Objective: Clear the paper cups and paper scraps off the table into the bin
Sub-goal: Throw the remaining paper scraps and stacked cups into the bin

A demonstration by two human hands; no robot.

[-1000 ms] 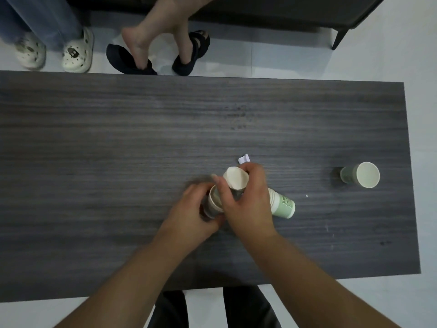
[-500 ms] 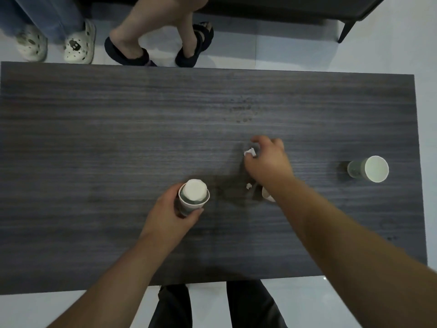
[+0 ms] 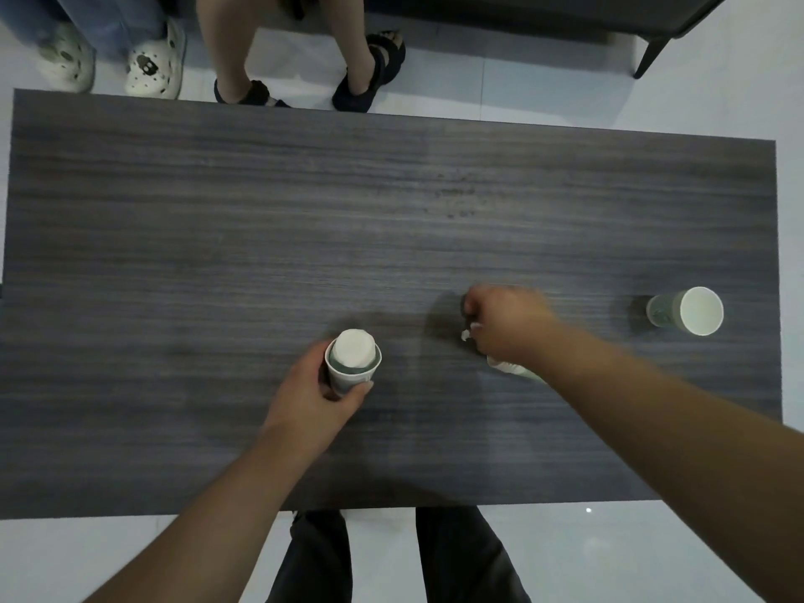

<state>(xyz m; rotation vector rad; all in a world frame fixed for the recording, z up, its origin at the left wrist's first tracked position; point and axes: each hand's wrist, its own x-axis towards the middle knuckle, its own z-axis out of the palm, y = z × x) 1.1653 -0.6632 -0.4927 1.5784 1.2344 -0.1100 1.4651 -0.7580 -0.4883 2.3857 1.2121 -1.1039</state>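
My left hand (image 3: pixel 316 396) grips an upright paper cup (image 3: pixel 351 368) with a second cup nested inside it, near the middle of the dark wood table (image 3: pixel 217 237). My right hand (image 3: pixel 507 322) is curled, fingers down on the table, pinching a small white paper scrap (image 3: pixel 470 332). Under my right wrist lies another paper cup (image 3: pixel 511 368) on its side, mostly hidden. A further paper cup (image 3: pixel 687 311) lies on its side near the table's right end, mouth facing me. No bin is in view.
Two people's legs stand beyond the table's far edge, one in white clogs (image 3: pixel 154 63) and one in dark sandals (image 3: pixel 370 76). A dark furniture leg (image 3: pixel 650 54) shows at the back right. My own legs (image 3: pixel 391 559) are at the near edge.
After nesting one cup into the other, my right hand reached right to the paper scrap and has now drawn it a little nearer. My left hand keeps hold of the stacked cups.
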